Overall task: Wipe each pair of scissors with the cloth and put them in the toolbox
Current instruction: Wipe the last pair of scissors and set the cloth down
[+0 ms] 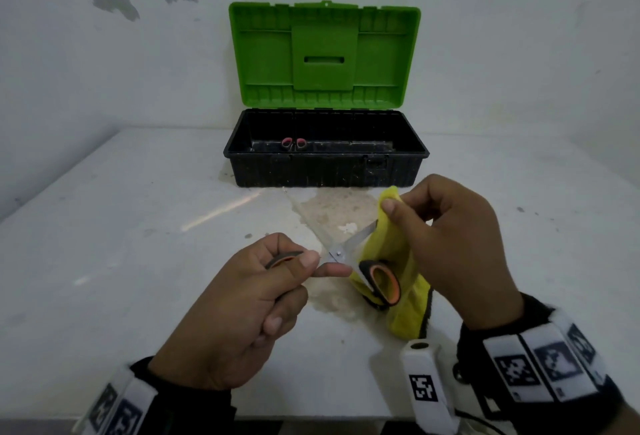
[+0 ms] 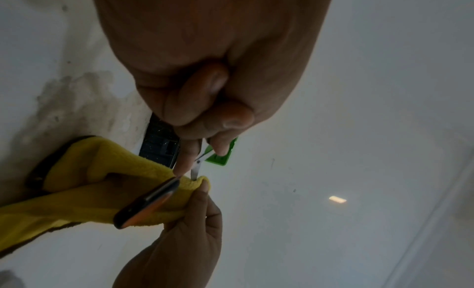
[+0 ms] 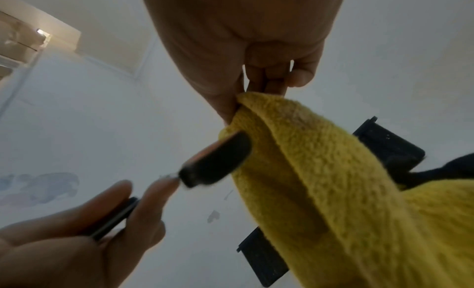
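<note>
One green-lidded toolbox waits open behind, while the right hand pinches the soft, limp yellow cloth round a blade of the light, rigid orange-handled scissors, safest held by the handle loop the left hand grips.

Count: two scissors, one cloth, one toolbox, two hands

One pair of scissors sits between the fingers of both hands; one more pair well beyond the fingertips inside the single toolbox; one yellow cloth under the right fingers.
</note>
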